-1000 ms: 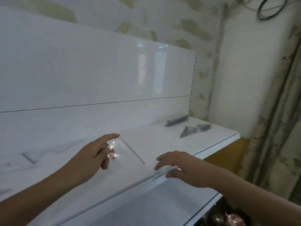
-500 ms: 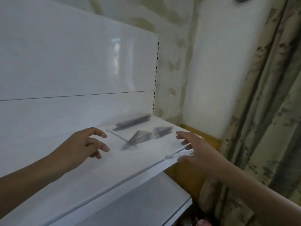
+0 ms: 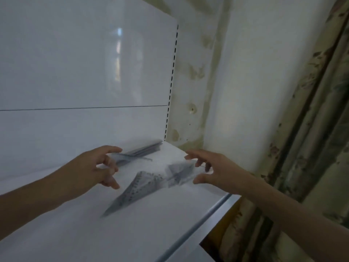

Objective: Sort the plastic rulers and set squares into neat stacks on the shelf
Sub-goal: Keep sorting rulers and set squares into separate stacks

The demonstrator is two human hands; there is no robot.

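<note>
My left hand (image 3: 98,168) pinches a clear plastic set square (image 3: 132,157) by one end and holds it just above the white shelf (image 3: 79,224). My right hand (image 3: 210,170) holds a second clear set square between thumb and fingers, over a small stack of short set squares (image 3: 178,173); the held piece is blurred and hard to make out. A stack of long narrow set squares (image 3: 135,190) lies between my hands. Against the back panel lies a stack of straight rulers (image 3: 146,148).
The shelf's right end (image 3: 181,150) and its metal front rail (image 3: 204,216) lie close to my right hand. A white back panel (image 3: 85,72) rises behind the shelf. A lower white shelf (image 3: 188,256) juts out below. A stained wall and a patterned curtain (image 3: 311,148) stand to the right.
Both hands have moved right along the shelf to the stacks. My right hand lifted its clear piece from the front edge to over the small stack. The camera panned right and closer.
</note>
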